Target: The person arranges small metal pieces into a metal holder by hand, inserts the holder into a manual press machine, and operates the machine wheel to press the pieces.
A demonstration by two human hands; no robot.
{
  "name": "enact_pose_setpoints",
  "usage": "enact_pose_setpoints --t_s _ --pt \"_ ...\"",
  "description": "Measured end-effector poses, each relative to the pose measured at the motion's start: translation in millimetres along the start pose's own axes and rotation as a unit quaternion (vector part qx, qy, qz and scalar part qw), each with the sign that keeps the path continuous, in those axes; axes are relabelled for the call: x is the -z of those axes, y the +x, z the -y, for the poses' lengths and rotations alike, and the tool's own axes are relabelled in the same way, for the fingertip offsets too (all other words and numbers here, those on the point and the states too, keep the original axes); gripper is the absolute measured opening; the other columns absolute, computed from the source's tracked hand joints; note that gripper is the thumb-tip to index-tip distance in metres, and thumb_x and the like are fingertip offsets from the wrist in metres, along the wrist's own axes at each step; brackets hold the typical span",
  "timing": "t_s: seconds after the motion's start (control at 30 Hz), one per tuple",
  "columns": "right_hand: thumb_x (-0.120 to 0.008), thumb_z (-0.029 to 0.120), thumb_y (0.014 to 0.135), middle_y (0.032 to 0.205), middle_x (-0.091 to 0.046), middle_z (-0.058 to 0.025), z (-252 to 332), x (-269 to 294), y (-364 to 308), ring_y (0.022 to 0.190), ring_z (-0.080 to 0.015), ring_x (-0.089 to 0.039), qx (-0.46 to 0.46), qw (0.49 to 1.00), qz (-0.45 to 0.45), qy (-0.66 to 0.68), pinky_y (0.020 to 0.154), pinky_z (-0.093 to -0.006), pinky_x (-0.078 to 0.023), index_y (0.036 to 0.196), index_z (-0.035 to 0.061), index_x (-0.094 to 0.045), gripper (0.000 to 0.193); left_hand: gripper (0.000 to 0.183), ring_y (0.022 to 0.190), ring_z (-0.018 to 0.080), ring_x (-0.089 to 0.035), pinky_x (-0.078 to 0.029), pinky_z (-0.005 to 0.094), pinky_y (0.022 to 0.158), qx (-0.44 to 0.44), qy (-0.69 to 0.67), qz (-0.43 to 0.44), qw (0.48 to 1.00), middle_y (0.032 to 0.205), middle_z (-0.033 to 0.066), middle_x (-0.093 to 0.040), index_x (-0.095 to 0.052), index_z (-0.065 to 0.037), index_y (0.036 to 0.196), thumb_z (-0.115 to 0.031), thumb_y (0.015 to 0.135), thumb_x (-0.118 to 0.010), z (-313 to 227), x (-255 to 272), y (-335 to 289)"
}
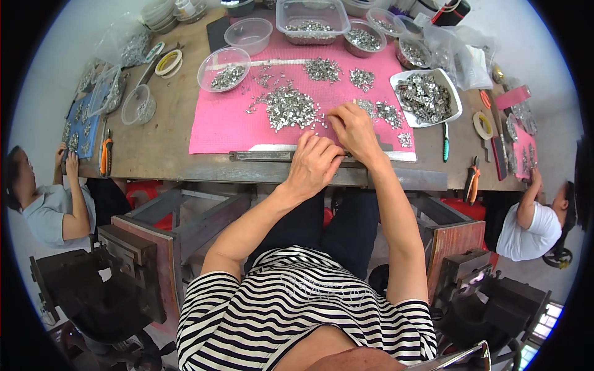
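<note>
Both hands meet at a long metal bar along the front edge of a pink mat. My left hand rests over the bar with its fingers curled together. Close beside it, my right hand is bent at the wrist, its fingers closed and its thumb toward the left hand. Whatever the fingers pinch is hidden or too small to make out. Just beyond them lies a large pile of small shiny metal pieces. Smaller heaps of metal pieces lie to the right of my right hand.
Behind the mat stand clear tubs and a round bowl with metal parts. A white tray of parts sits right. Orange-handled pliers and other pliers lie by the table edge. A person works left, another person right.
</note>
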State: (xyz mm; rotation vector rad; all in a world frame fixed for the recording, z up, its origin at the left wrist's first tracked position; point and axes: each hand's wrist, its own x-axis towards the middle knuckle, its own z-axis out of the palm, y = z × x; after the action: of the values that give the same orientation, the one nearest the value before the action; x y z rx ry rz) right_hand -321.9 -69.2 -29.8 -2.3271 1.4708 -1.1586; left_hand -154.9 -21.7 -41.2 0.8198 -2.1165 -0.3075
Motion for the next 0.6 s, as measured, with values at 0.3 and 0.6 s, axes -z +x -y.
enact_pose_setpoints --t_s 0.3,0.6 --pt "-0.072 0.008 0.083 0.083 -0.061 -0.0125 -7.3 -13.6 19.9 0.080 -0.0333 -0.061 0.016 0.997 0.033 -0.071 0.079 -0.0451 -0.047 0.089 0.0016 -0.070 0.008 0.011 0.084 0.0328 -0.062 -0.046 0.0509 0.099 0.005 -0.068 -0.020 0.997 0.087 0.0120 -0.063 -0.064 -0.002 0.097 0.002 0.087 -0.068 5.8 4.1 0.9" --pt "-0.068 0.001 0.084 0.085 -0.062 -0.0125 12.6 34.8 -19.9 0.079 -0.0310 -0.062 -0.098 0.992 0.008 0.075 0.073 -0.0405 -0.048 0.089 0.0004 -0.063 0.007 0.010 0.089 0.0308 -0.061 -0.046 0.0464 0.097 -0.006 -0.063 -0.025 0.998 0.090 0.0100 -0.063 -0.068 -0.004 0.092 -0.004 0.084 -0.074 6.7 2.1 -1.3"
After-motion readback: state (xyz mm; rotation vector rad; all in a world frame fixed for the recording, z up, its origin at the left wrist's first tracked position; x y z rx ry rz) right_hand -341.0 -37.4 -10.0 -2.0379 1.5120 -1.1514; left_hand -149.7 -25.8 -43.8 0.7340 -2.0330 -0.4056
